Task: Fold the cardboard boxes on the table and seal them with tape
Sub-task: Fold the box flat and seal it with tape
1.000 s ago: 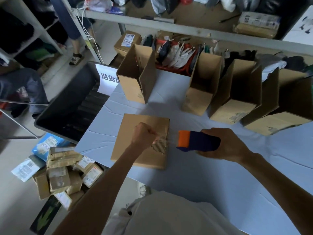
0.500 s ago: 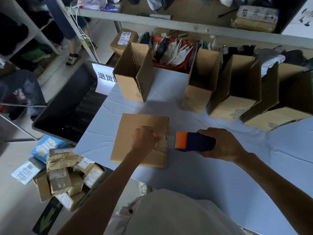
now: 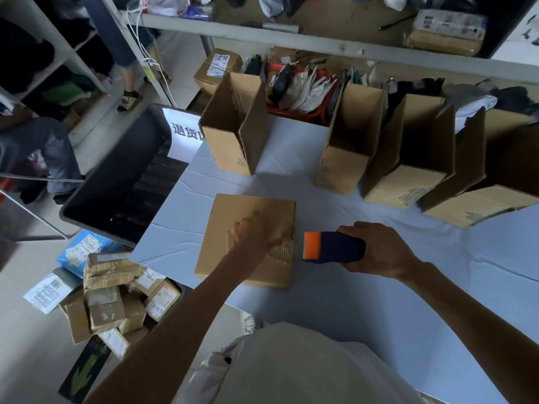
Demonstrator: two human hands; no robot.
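Pressing down on box (image 3: pixel 230 217), left hand (image 3: pixel 250 237) finger curl unclear; right hand (image 3: pixel 376 252) fingers wrap tape dispenser (image 3: pixel 335 247). Hard pull could slide box across worktop (image 3: pixel 350 301), leaving a crooked seal.

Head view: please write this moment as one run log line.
left hand: presses on near box | right hand: grips tape dispenser beside box's right edge | open boxes: upright behind, on table
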